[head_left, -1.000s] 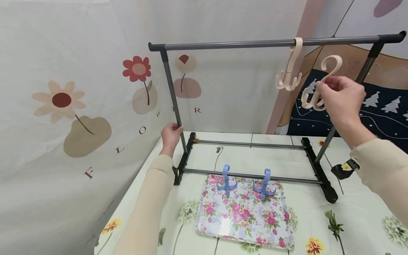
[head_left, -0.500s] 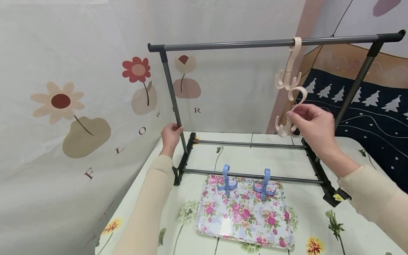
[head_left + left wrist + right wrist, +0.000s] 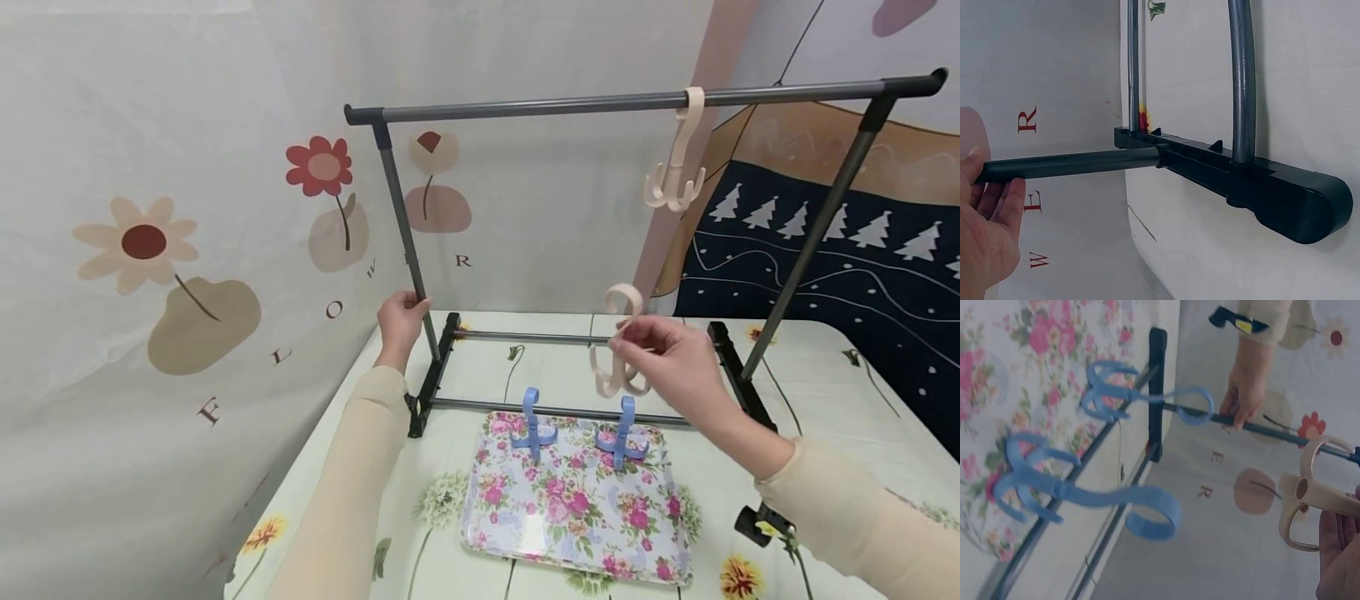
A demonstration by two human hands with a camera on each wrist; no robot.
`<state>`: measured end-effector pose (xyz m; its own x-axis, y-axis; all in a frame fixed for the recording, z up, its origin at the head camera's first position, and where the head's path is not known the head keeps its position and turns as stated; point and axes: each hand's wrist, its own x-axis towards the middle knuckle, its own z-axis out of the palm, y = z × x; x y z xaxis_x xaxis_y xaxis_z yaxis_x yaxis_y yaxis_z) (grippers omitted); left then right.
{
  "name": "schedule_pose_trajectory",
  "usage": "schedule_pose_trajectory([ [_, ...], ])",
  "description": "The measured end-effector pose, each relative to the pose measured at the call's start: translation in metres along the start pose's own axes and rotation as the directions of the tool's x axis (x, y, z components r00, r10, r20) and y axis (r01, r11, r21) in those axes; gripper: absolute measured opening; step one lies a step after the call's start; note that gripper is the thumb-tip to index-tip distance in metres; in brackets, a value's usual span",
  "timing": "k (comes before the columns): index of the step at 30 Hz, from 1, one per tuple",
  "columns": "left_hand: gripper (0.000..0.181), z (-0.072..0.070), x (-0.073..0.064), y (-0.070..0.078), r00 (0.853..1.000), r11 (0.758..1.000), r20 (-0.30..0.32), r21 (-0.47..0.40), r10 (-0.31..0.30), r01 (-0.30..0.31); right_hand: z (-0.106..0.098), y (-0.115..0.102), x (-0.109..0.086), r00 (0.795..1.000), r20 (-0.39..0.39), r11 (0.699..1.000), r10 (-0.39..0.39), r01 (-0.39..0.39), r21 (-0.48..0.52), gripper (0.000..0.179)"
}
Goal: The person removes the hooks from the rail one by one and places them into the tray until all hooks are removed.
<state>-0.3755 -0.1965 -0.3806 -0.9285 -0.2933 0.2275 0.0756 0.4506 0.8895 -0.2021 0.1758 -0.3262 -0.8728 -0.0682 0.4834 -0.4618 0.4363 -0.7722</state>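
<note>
My left hand [image 3: 401, 325] grips the left upright post [image 3: 402, 208] of a dark grey metal clothes rack, low down near its black foot [image 3: 1210, 169]. My right hand [image 3: 678, 362] pinches a cream pronged hook [image 3: 615, 379] by its stem, with the curled top upward, in front of the rack's rear lower bar. Another cream hook [image 3: 675, 179] hangs from the top bar [image 3: 525, 106], right of the middle. Two blue pronged hooks lie on a floral tray [image 3: 577, 517]; the left blue hook [image 3: 534, 433] and right blue hook [image 3: 622, 437] overlap the front lower bar in the head view.
The rack stands on a flower-print tablecloth [image 3: 442, 533]. Its right post [image 3: 817, 233] leans up behind my right forearm. A pale fabric wall [image 3: 187, 467] with printed flowers rises at the left and back; a dark tree-print cloth [image 3: 840, 258] hangs at the right.
My right hand has carried the cream hook down and left, from beside the hanging hook to above the far side of the tray. My left hand stays on the post.
</note>
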Motion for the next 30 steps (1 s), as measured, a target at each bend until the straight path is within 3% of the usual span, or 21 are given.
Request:
schedule_pose_trajectory([
  [17,0.023,0.001,0.000,0.000,1.000,1.000,-0.005,-0.016,-0.003,0.003,0.058,0.017,-0.046,0.977,0.174,0.980,0.125,-0.149,0.132,0.004],
  [30,0.024,0.002,0.001,-0.002,1.000,1.000,-0.006,-0.009,-0.008,0.008,0.095,0.032,-0.071,0.957,0.249,0.981,0.150,-0.174,0.080,0.008],
])
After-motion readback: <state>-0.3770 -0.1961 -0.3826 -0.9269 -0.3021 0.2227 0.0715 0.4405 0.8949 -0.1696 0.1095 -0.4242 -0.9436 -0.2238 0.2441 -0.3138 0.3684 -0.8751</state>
